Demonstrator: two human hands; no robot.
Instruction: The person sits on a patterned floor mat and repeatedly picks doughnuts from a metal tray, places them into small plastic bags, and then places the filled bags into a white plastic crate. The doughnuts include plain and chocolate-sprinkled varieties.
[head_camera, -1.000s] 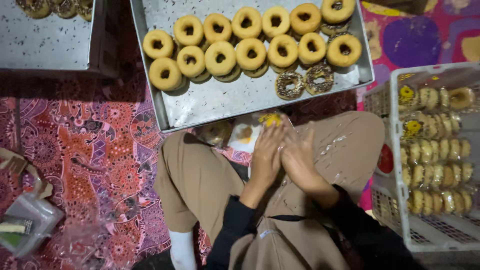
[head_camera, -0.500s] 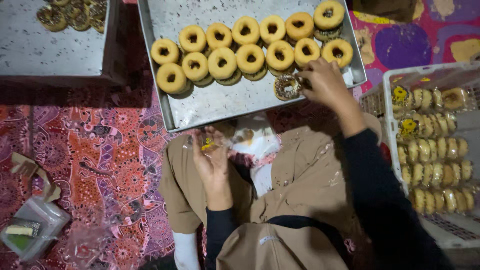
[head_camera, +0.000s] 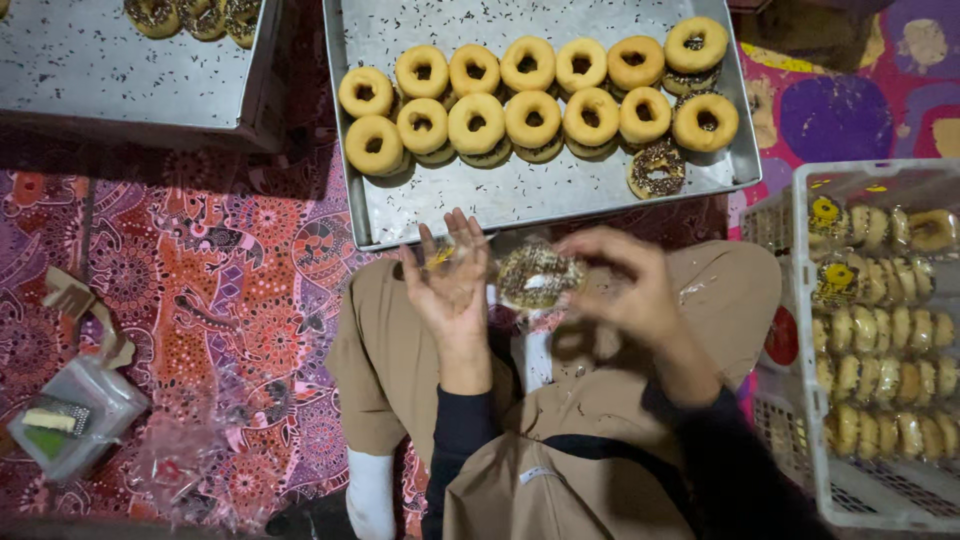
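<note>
2 bare hands meet above the person's lap, just below the near edge of the metal tray (head_camera: 560, 205). Left hand (head_camera: 452, 282) is spread, palm up, a crinkled clear plastic bag (head_camera: 470, 250) against its fingertips. Right hand (head_camera: 625, 285) pinches a sprinkle-covered doughnut (head_camera: 538, 276) between both hands. 1 more sprinkled doughnut (head_camera: 657, 169) lies near the tray's right near corner beside rows of plain-backed doughnuts (head_camera: 530, 100).

Right hand (head_camera: 625, 285) motion-blurred; crate (head_camera: 800, 470) cut off by rt edge.
</note>
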